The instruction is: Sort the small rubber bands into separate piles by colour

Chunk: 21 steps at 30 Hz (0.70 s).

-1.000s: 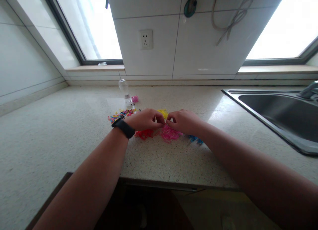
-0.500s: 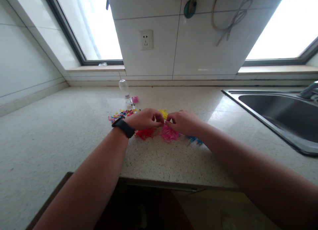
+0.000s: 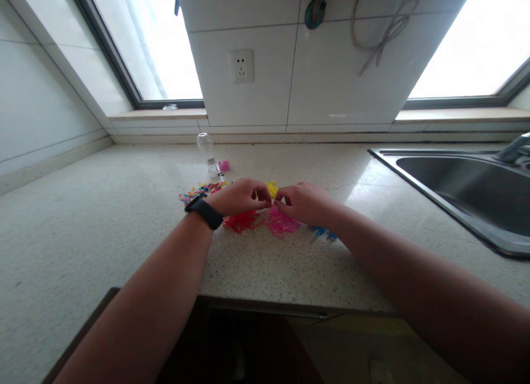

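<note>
My left hand (image 3: 247,197), with a black watch (image 3: 204,211) on its wrist, is closed in a pinch. My right hand (image 3: 301,200) pinches close beside it, fingertips nearly meeting. Whatever lies between the fingers is too small to make out. Just below them is a pile of small pink rubber bands (image 3: 281,222). Red rubber bands (image 3: 241,222) lie under my left hand, and yellow ones (image 3: 272,189) show behind the fingertips. Blue rubber bands (image 3: 323,233) are partly hidden by my right wrist. A mixed-colour pile (image 3: 202,191) spreads behind my left wrist.
A clear bottle (image 3: 206,150) stands upside down at the back left, with a pink cap (image 3: 224,165) beside it. The steel sink (image 3: 451,207) is set into the speckled countertop (image 3: 281,273) on the right. A socket (image 3: 242,66) is on the tiled wall.
Both hands stay pinched together over the pink pile, with only slight finger movement. The view has shifted a little; the piles look the same.
</note>
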Each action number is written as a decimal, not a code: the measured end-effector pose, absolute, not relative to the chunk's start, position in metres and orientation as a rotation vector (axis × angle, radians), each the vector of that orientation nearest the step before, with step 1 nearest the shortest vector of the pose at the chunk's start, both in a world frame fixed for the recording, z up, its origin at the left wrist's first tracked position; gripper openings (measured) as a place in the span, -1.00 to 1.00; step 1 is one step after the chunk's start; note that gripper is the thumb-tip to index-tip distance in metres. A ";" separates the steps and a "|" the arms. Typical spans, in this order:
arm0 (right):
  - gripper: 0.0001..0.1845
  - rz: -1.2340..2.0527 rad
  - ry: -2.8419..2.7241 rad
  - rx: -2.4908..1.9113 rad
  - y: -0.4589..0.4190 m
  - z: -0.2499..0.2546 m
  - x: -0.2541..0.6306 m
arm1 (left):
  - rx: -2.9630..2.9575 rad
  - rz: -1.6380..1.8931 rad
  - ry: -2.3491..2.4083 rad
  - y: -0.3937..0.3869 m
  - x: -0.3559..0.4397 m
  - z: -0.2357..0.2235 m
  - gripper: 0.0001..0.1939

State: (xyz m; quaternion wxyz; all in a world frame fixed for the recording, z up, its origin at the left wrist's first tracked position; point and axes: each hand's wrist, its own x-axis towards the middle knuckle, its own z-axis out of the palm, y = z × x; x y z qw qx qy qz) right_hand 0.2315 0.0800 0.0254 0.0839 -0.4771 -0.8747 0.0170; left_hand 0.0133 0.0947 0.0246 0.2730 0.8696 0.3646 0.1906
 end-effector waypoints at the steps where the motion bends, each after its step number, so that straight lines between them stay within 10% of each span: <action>1: -0.68 0.055 -2.610 -1.425 0.080 0.025 0.231 | 2.343 0.516 0.979 0.095 0.013 0.025 -0.80; 21: -0.67 0.055 -2.668 -1.391 0.077 0.027 0.231 | 2.365 0.501 1.002 0.094 0.013 0.025 -0.83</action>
